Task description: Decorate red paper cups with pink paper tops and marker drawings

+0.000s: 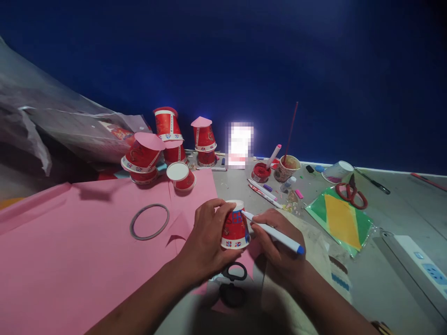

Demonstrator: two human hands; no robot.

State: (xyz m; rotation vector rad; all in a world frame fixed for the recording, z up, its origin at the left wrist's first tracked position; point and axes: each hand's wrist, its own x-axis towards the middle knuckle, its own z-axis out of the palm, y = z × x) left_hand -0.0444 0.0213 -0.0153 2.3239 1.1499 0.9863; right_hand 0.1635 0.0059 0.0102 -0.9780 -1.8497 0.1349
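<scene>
My left hand (207,232) is wrapped round a red paper cup (234,229), held upside down with its white, patterned rim at the bottom. Blue lines form a small window-like grid near the cup's top. In my right hand (279,235) is a white marker (279,236) with a blue end, its tip at the blue grid. Black-handled scissors (234,272) lie just below the cup. Pink paper (98,260) spreads over the left side of the table, with a grey ring (149,222) on it.
Stacked red cups (143,156) with pink cone tops stand at the back left, beside a white-ended cup (180,176). Farther right are a red paint jar (260,172), a cup with a stick (287,168), red-handled scissors (351,195), green packs (366,225) and a power strip (419,265).
</scene>
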